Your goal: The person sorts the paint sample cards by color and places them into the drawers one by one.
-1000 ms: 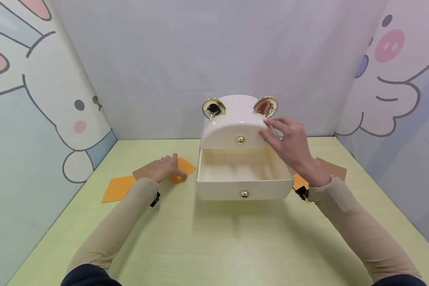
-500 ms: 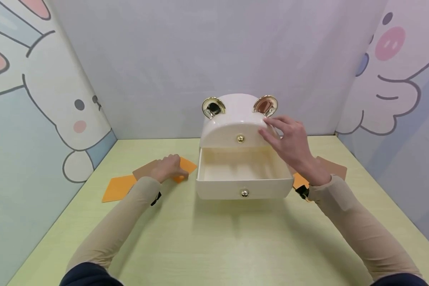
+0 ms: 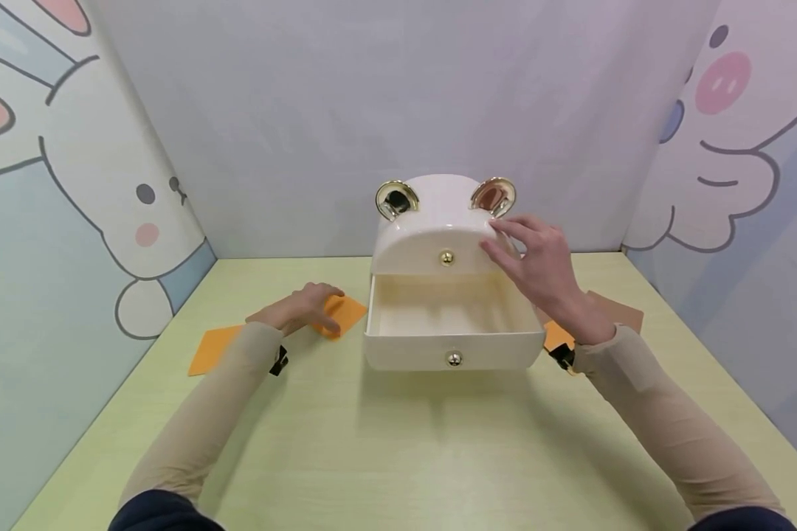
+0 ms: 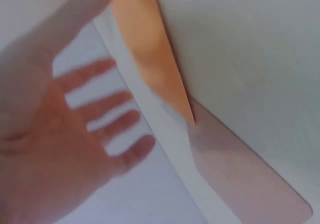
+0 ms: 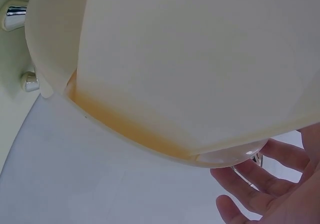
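A white two-drawer storage box (image 3: pixel 438 247) with gold-rimmed ear ornaments stands mid-table. Its lower drawer (image 3: pixel 454 350) is pulled out, the pale inside showing. My left hand (image 3: pixel 299 306) hovers over an orange card (image 3: pixel 345 313) left of the box. In the left wrist view its fingers are spread, holding nothing, with the orange card (image 4: pixel 150 49) overlapping a brown card (image 4: pixel 240 169). On the box's upper right corner, my right hand (image 3: pixel 541 258) touches with its fingertips. The right wrist view shows the right hand (image 5: pixel 280 184) with loosely extended fingers at the box's edge.
Another orange card (image 3: pixel 214 350) lies farther left, partly under the left sleeve. Right of the box, a brown card (image 3: pixel 618 313) and an orange card (image 3: pixel 556 338) are partly hidden by the right arm. Walls with cartoon figures enclose the table (image 3: pixel 425 457) on three sides.
My left hand has drawn back slightly leftward, its fingers now lifted and spread, and more of the nearby orange card shows. The right hand and the box have stayed in place.
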`<action>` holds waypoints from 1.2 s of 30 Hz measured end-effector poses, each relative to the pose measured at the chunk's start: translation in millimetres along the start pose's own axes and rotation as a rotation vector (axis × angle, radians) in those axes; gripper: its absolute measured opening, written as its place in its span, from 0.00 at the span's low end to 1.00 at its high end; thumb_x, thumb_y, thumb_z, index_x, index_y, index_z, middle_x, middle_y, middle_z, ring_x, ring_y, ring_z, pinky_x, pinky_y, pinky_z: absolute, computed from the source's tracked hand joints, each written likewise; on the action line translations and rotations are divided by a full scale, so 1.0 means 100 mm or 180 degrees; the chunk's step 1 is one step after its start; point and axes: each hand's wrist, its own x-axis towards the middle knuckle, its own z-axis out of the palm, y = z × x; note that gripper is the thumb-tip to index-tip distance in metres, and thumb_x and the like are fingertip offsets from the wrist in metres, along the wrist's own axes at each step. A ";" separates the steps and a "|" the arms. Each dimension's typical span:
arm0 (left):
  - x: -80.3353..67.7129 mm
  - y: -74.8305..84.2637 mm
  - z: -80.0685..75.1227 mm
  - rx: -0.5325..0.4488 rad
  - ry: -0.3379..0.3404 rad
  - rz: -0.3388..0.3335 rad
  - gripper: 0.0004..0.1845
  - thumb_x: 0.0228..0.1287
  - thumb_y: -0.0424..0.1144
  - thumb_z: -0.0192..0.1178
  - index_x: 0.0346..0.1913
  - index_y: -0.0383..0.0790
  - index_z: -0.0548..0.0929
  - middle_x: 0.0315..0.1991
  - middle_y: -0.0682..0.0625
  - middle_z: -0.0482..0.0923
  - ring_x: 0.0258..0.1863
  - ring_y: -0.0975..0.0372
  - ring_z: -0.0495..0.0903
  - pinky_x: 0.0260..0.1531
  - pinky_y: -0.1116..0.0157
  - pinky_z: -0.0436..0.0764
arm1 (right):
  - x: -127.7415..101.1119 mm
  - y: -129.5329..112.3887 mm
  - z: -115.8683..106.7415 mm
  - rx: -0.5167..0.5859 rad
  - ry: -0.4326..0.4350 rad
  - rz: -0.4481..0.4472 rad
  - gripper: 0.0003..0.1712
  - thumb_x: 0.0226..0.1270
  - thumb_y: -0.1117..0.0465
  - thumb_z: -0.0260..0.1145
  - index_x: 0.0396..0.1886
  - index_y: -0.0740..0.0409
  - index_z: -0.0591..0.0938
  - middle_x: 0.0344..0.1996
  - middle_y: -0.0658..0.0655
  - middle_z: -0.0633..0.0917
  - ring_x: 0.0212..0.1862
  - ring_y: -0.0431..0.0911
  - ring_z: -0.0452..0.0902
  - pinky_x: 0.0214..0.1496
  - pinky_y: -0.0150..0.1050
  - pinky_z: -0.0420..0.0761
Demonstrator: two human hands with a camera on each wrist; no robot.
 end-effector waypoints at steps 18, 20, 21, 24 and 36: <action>0.02 -0.12 0.04 -0.0003 -0.0155 0.0078 0.49 0.50 0.42 0.74 0.74 0.51 0.59 0.74 0.40 0.51 0.72 0.40 0.50 0.67 0.35 0.54 | 0.01 0.01 -0.01 0.0022 0.0035 -0.0031 0.19 0.56 0.58 0.74 0.46 0.63 0.86 0.39 0.65 0.86 0.38 0.58 0.81 0.37 0.46 0.64; 0.05 -0.13 0.04 -0.0070 -0.0303 0.0128 0.50 0.50 0.39 0.74 0.75 0.49 0.58 0.78 0.42 0.44 0.76 0.42 0.41 0.68 0.33 0.46 | 0.01 0.01 0.00 0.0033 0.0019 -0.0027 0.19 0.56 0.58 0.73 0.46 0.63 0.86 0.40 0.64 0.87 0.38 0.59 0.81 0.37 0.45 0.63; 0.06 -0.14 0.04 -0.0086 -0.0383 0.0153 0.50 0.50 0.37 0.74 0.75 0.49 0.57 0.78 0.43 0.40 0.77 0.43 0.36 0.68 0.32 0.42 | 0.01 0.01 0.00 0.0034 0.0009 -0.0023 0.19 0.57 0.58 0.73 0.46 0.63 0.86 0.40 0.64 0.87 0.38 0.59 0.81 0.37 0.45 0.63; 0.07 -0.15 0.02 -0.0097 -0.0564 0.0157 0.51 0.51 0.35 0.72 0.76 0.52 0.55 0.79 0.45 0.35 0.77 0.45 0.30 0.68 0.31 0.38 | 0.01 0.01 0.01 0.0037 -0.0015 0.0000 0.19 0.57 0.58 0.73 0.47 0.63 0.86 0.40 0.64 0.87 0.38 0.59 0.81 0.37 0.45 0.63; 0.06 -0.09 0.03 0.0051 -0.0271 0.0215 0.54 0.45 0.36 0.76 0.75 0.51 0.56 0.74 0.40 0.53 0.69 0.44 0.55 0.67 0.37 0.57 | 0.01 0.01 -0.01 0.0050 0.0014 -0.0024 0.19 0.56 0.59 0.74 0.46 0.63 0.86 0.39 0.65 0.87 0.35 0.58 0.80 0.37 0.45 0.65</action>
